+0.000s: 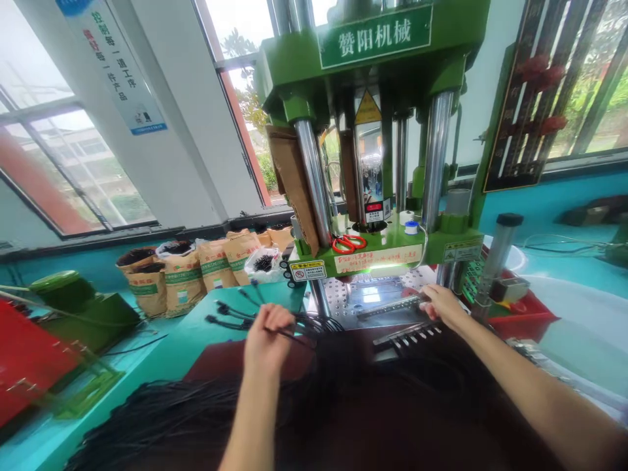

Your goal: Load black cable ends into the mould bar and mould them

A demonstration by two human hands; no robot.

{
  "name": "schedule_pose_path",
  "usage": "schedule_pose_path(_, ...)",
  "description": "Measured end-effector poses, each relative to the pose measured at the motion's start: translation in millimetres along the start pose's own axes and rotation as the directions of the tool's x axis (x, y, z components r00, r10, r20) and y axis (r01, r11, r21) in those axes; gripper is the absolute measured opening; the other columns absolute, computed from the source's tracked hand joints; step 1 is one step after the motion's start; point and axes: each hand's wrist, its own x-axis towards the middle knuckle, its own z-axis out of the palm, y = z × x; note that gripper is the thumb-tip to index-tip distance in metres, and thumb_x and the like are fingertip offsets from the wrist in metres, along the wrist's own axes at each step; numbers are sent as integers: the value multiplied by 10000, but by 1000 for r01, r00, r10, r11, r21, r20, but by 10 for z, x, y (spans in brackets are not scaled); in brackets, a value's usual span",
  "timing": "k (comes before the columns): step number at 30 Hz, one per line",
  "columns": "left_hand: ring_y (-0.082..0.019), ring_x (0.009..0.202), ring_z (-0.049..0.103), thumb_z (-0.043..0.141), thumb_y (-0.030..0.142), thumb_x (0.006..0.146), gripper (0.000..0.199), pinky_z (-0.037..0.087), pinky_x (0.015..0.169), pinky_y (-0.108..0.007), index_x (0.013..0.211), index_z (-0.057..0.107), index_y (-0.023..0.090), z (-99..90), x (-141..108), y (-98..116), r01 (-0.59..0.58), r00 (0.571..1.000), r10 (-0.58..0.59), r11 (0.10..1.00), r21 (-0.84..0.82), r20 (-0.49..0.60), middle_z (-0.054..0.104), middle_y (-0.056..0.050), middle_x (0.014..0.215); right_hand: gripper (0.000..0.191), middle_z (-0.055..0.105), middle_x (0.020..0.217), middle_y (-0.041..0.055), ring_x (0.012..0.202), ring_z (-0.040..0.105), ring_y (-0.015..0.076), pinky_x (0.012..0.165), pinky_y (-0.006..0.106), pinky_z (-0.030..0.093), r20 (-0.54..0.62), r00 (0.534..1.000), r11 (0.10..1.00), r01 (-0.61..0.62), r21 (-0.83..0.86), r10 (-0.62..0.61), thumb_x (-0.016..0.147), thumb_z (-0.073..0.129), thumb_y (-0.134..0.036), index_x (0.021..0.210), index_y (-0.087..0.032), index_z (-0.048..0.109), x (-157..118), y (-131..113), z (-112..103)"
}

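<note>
My left hand (269, 337) is closed around a thin black cable (300, 340). Beside it, a bunch of black cables with plug ends (228, 317) fans out over the table's left part. My right hand (440, 305) pinches the right end of a long metal bar with a row of holes (390, 307), which lies slantwise over the press's metal plate (338, 297). Closer to me rests a second metal strip (407, 335) with several short prongs along its edge. The fingertips of both hands are partly hidden.
A green press (377, 72) with steel columns stands right ahead, and red-handled scissors (349, 244) lie on its ledge. Black cables (161, 418) heap up at front left. Filled paper sacks (181, 278) stand behind. A red tray (523, 320) is at right.
</note>
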Motion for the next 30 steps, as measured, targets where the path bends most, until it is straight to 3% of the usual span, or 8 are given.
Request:
schedule_pose_path(2, -29, 376, 258, 286, 152, 875, 306, 334, 449, -143, 569, 292, 171, -219, 353, 189, -109, 930, 217, 934, 340, -297, 197, 89, 464, 173, 436, 340, -46, 313, 454, 114, 275, 160, 297, 64, 998, 999, -16, -41, 18, 765, 407, -300, 818, -159, 491, 4, 53, -130)
schedule_pose_path(3, -34, 369, 257, 283, 146, 868, 304, 345, 447, -153, 566, 283, 177, -334, 495, 194, -102, 899, 255, 912, 397, -355, 190, 91, 455, 188, 476, 379, -32, 319, 457, 109, 286, 166, 315, 110, 994, 998, -20, -64, 27, 770, 402, -316, 828, -158, 485, 7, 67, -190)
schedule_pose_path(9, -79, 378, 394, 578, 320, 713, 238, 381, 406, -239, 612, 430, 164, -888, 873, -227, 76, 828, 285, 795, 601, -482, 360, 74, 465, 232, 540, 466, -31, 383, 501, 114, 384, 205, 417, 380, 923, 946, 63, -319, 66, 658, 524, -189, 887, -152, 519, 93, 56, -494)
schedule_pose_path(14, -125, 421, 493, 597, 440, 683, 332, 422, 407, -275, 676, 458, 139, -1138, 933, -222, 199, 822, 268, 691, 695, -502, 459, 23, 528, 275, 521, 467, -46, 320, 475, 110, 324, 185, 328, 394, 914, 755, 194, -627, 93, 629, 486, -77, 885, -150, 557, 168, 81, -558)
schedule_pose_path(19, -75, 472, 497, 463, 412, 779, 263, 434, 431, -216, 710, 413, 163, -1255, 868, -118, 155, 822, 350, 622, 768, -450, 464, 32, 638, 229, 580, 648, -5, 320, 453, 60, 424, 200, 349, 451, 889, 513, 353, -783, 76, 677, 495, -56, 850, -151, 611, 118, 22, -518)
schedule_pose_path(23, -69, 502, 505, 519, 331, 740, 191, 430, 431, -198, 757, 416, 171, -1290, 838, -159, 139, 853, 357, 547, 825, -381, 477, 34, 695, 208, 603, 646, 30, 521, 577, 146, 548, 236, 388, 495, 865, 323, 447, -835, 84, 707, 497, -52, 827, -149, 637, 67, -89, -483)
schedule_pose_path(27, -80, 527, 516, 581, 307, 679, 223, 429, 426, -195, 793, 449, 169, -1310, 843, -233, 110, 880, 367, 459, 882, -301, 500, 25, 718, 223, 624, 919, 108, 872, 582, 233, 682, 276, 400, 513, 857, 152, 501, -852, 54, 702, 534, -42, 874, -138, 639, 6, -135, -442)
schedule_pose_path(30, -94, 540, 524, 598, 305, 644, 241, 425, 426, -201, 802, 484, 162, -1322, 833, -261, 99, 897, 359, 407, 908, -259, 522, 16, 721, 189, 632, 894, 83, 847, 586, 216, 696, 314, 427, 510, 854, 73, 505, -860, 104, 732, 557, -71, 893, -134, 633, 12, -123, -434)
